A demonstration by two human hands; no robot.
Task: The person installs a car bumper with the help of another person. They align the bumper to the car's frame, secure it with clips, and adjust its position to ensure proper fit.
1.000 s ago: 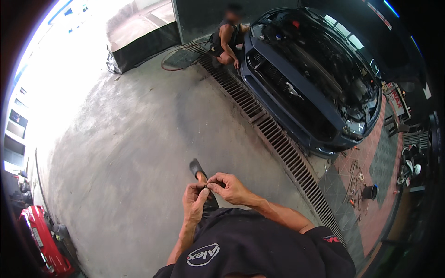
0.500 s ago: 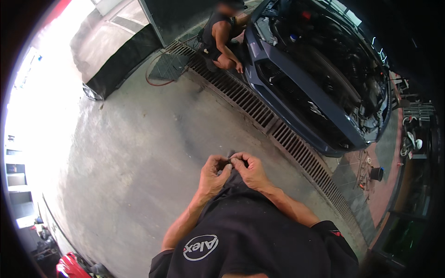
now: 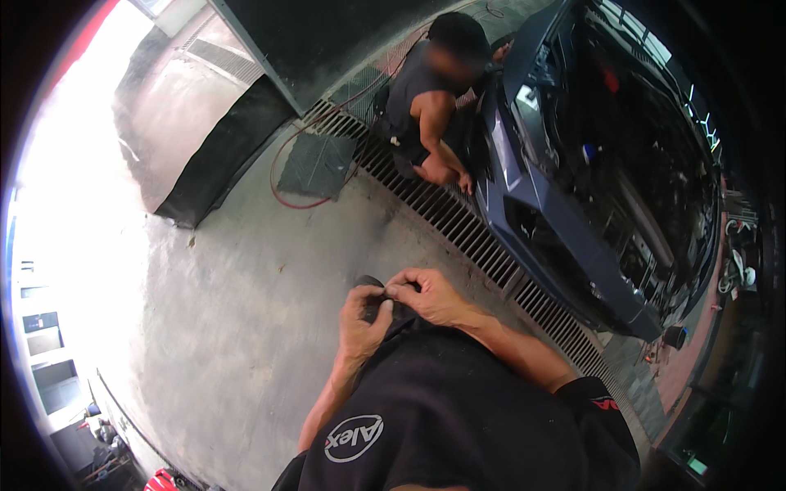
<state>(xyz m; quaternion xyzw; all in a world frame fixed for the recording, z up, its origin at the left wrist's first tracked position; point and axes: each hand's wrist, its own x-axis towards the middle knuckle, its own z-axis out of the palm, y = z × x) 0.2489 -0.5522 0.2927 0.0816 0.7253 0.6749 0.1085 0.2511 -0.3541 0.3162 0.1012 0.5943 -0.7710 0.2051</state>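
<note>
My left hand (image 3: 363,324) and my right hand (image 3: 434,298) meet in front of my dark shirt (image 3: 458,409). Thumbs and forefingers of both are pinched together, their tips touching or almost touching. Whatever lies between them, if anything, is too small or hidden to name. Just beyond the fingertips a dark rounded shape, perhaps a shoe (image 3: 370,281), shows low against the concrete floor.
Ahead to the right stands a dark blue car (image 3: 565,225) with its engine bay exposed. Another person (image 3: 430,106) crouches by its front corner. A slotted drain grate (image 3: 442,217) crosses the floor; a red hose (image 3: 282,176) curls around a dark mat (image 3: 319,166).
My view has swung, so the car and the crouching person appear larger and farther right. Both hands stay pinched together, a little farther left in the picture.
</note>
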